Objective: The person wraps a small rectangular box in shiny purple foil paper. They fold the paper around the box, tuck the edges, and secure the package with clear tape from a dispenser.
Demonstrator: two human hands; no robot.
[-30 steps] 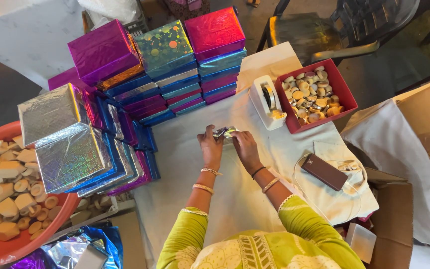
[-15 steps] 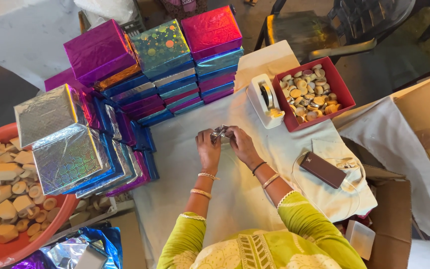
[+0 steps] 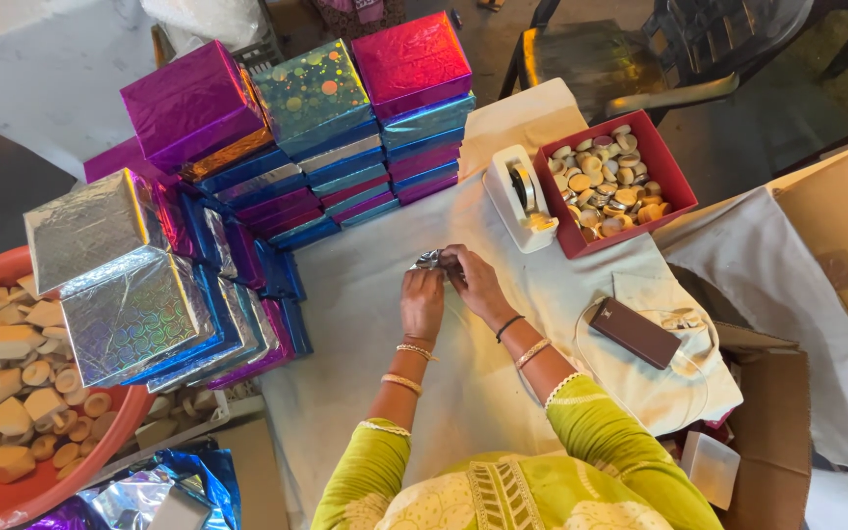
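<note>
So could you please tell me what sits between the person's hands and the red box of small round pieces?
In the head view, a white tape dispenser stands on the cloth between the hands and the red box.

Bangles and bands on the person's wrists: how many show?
4. Two on the left wrist: one near the hand, one further up the forearm. Two on the right wrist: a dark band and a gold bangle. Undersides are hidden.
</note>
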